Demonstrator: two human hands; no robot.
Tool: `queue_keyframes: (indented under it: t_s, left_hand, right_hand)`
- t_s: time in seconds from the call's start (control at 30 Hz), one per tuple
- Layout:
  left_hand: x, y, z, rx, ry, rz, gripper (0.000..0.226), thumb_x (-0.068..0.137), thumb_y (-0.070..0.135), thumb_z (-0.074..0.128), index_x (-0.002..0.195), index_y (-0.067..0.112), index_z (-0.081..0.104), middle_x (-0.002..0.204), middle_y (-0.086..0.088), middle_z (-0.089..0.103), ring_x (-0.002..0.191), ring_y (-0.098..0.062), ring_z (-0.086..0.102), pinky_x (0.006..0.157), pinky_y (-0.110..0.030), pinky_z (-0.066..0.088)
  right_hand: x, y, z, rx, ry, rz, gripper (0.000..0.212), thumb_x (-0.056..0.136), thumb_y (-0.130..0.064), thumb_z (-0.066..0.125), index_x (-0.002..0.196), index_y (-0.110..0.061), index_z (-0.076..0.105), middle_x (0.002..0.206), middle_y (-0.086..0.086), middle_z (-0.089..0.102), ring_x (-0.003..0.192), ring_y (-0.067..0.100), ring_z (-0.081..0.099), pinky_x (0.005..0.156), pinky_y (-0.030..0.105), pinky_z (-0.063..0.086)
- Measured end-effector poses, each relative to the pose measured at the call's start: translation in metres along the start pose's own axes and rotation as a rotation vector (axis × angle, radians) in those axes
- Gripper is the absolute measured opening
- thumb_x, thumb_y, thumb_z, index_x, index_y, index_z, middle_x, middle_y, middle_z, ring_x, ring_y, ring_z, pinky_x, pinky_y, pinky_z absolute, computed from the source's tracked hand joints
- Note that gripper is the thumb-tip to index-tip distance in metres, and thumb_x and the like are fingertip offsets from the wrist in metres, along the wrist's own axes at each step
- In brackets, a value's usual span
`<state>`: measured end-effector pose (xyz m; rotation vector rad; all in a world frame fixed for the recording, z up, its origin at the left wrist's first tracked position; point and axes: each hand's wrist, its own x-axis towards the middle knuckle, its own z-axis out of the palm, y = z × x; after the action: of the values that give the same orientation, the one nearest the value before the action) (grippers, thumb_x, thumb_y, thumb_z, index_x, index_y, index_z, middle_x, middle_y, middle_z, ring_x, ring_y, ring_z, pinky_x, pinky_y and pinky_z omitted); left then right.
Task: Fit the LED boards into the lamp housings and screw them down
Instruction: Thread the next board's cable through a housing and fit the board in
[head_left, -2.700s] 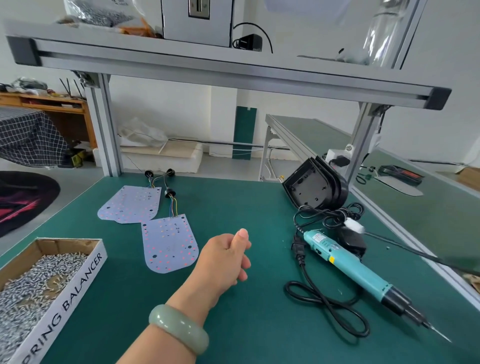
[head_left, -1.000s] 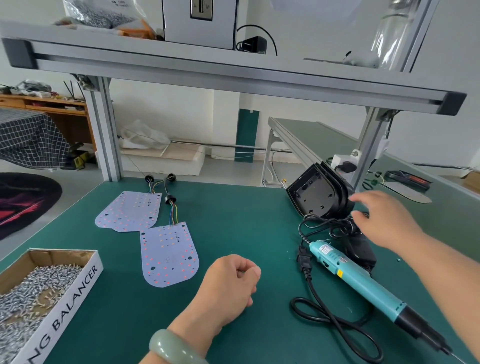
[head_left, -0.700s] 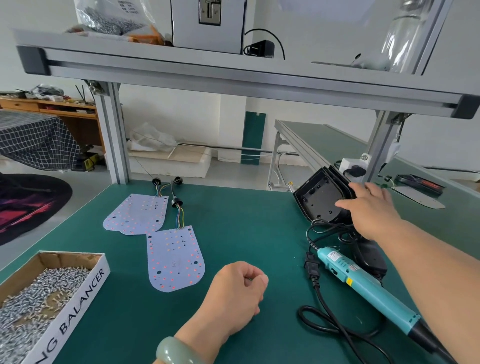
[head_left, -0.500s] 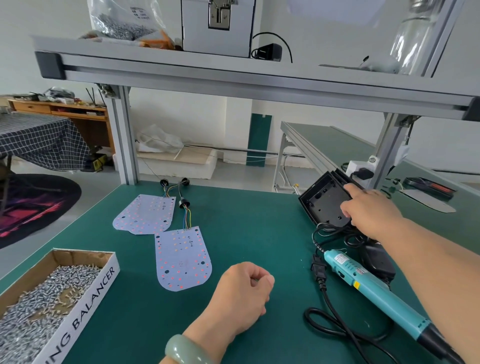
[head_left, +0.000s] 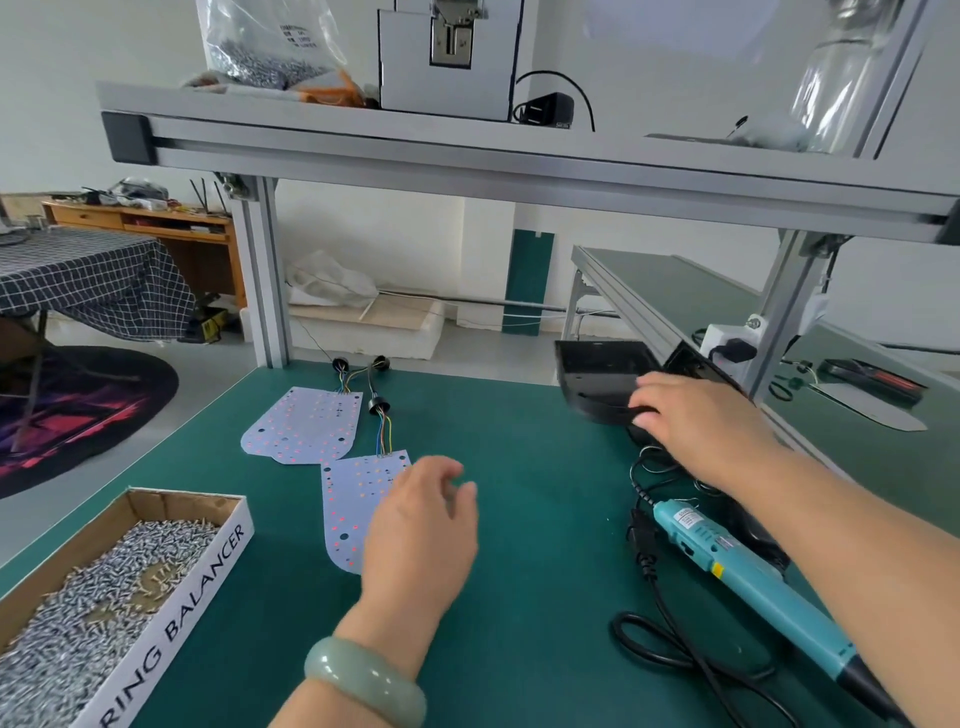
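Observation:
Two pale LED boards lie on the green mat: the far LED board (head_left: 306, 426) and the near LED board (head_left: 353, 499), both with coloured wires. My left hand (head_left: 421, 530) hovers over the near board's right side, fingers loosely spread, holding nothing. My right hand (head_left: 696, 421) grips the near edge of a black lamp housing (head_left: 597, 374), tipped away from the stack of housings (head_left: 696, 364) behind it. A teal electric screwdriver (head_left: 748, 577) lies on the mat under my right forearm.
A cardboard box of screws (head_left: 93, 608) sits at the near left. The screwdriver's black cable (head_left: 670, 639) coils beside it. An aluminium shelf beam (head_left: 467, 156) spans overhead on posts. A second green bench (head_left: 675, 296) stands at the right.
My right hand has pulled the front housing off the stack toward the left. My left hand has uncurled and moved forward over the near board. The camera has tilted down.

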<state>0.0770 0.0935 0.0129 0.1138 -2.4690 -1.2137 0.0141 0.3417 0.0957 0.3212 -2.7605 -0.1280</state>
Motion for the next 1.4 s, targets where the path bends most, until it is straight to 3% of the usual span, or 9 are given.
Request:
queue_keyframes:
  t_s: [0.07,0.17,0.33,0.57,0.67,0.8,1.07,1.23,1.4]
  left_hand:
    - [0.009,-0.018,-0.006,0.332,-0.013,-0.074,0.046,0.094,0.041,0.049,0.136,0.025,0.041,0.139,0.004,0.044,0.130,-0.020,0.035,0.101,-0.031,0.031]
    - [0.016,-0.033,-0.008,0.634,-0.261,-0.264,0.058,0.093,0.056,0.036,0.144,0.032,0.026,0.155,-0.002,0.013,0.142,-0.037,0.001,0.114,-0.050,0.014]
    - [0.017,-0.034,-0.009,0.682,-0.230,-0.329,0.060,0.083,0.069,0.044,0.123,0.025,0.056,0.138,-0.001,0.035,0.131,-0.032,0.027,0.104,-0.047,0.030]
    - [0.049,-0.032,-0.040,0.654,-0.283,-0.531,0.106,0.056,0.065,0.078,0.129,0.004,0.031,0.126,-0.013,0.040,0.122,-0.030,0.040,0.093,-0.035,0.042]
    - [0.053,-0.040,-0.048,0.513,-0.276,-0.517,0.077,0.067,0.054,0.078,0.116,0.002,0.050,0.112,-0.007,0.053,0.105,-0.026,0.053,0.083,-0.031,0.046]
    - [0.047,-0.034,-0.055,-0.266,0.004,-0.517,0.011,0.087,0.014,0.063,0.091,0.004,0.061,0.075,-0.002,0.057,0.070,-0.023,0.055,0.069,-0.028,0.044]
    - [-0.021,0.021,-0.051,-0.653,-0.031,-0.079,0.012,0.090,0.013,0.061,0.094,0.023,0.068,0.086,0.007,0.075,0.077,-0.011,0.071,0.063,-0.023,0.055]
    - [-0.027,0.010,-0.053,-0.773,-0.058,-0.018,0.046,0.084,0.052,0.053,0.077,0.009,0.069,0.076,0.000,0.072,0.067,-0.012,0.062,0.067,-0.027,0.046]
    - [0.015,0.003,-0.064,-0.423,0.195,-0.016,0.023,0.091,0.019,0.059,0.110,0.030,0.052,0.108,0.005,0.066,0.086,-0.009,0.062,0.070,-0.026,0.044]
  right_hand:
    - [-0.015,-0.029,-0.002,-0.002,0.057,-0.045,0.023,0.097,-0.034,0.048,0.112,-0.030,0.066,0.130,-0.014,0.058,0.104,0.017,0.063,0.079,0.030,0.046]
    - [-0.042,-0.070,0.002,0.052,0.048,-0.025,0.021,0.094,-0.040,0.048,0.104,-0.031,0.064,0.110,-0.012,0.065,0.095,0.018,0.063,0.070,0.030,0.043]
    - [-0.083,-0.104,0.018,0.044,-0.099,-0.049,0.020,0.100,-0.033,0.040,0.105,-0.027,0.058,0.106,-0.007,0.060,0.096,0.019,0.055,0.070,0.032,0.030]
    - [-0.106,-0.108,0.014,0.020,-0.167,-0.009,0.029,0.096,-0.044,0.045,0.118,-0.026,0.048,0.136,-0.008,0.037,0.109,0.021,0.051,0.076,0.033,0.036]
    - [-0.104,-0.113,0.009,0.098,-0.069,-0.030,0.053,0.092,-0.055,0.045,0.135,-0.026,0.035,0.144,-0.008,0.032,0.132,0.019,0.033,0.104,0.033,0.033]
    - [-0.092,-0.126,0.002,0.603,-0.043,0.020,0.065,0.090,-0.054,0.049,0.147,-0.030,0.027,0.150,-0.016,0.034,0.137,0.004,0.029,0.106,0.016,0.023]
    - [-0.042,-0.138,-0.034,1.683,-0.269,0.318,0.060,0.088,-0.021,0.068,0.141,-0.011,0.041,0.133,0.009,0.059,0.108,0.017,0.062,0.090,0.030,0.048]
    - [-0.057,-0.118,-0.050,1.353,-0.081,-0.003,0.043,0.087,0.012,0.051,0.107,-0.024,0.066,0.095,0.003,0.075,0.088,0.027,0.070,0.086,0.041,0.054]
    - [-0.088,-0.096,-0.069,1.151,0.027,-0.325,0.041,0.085,0.000,0.053,0.095,-0.038,0.066,0.091,-0.018,0.070,0.084,0.000,0.064,0.078,0.010,0.044]
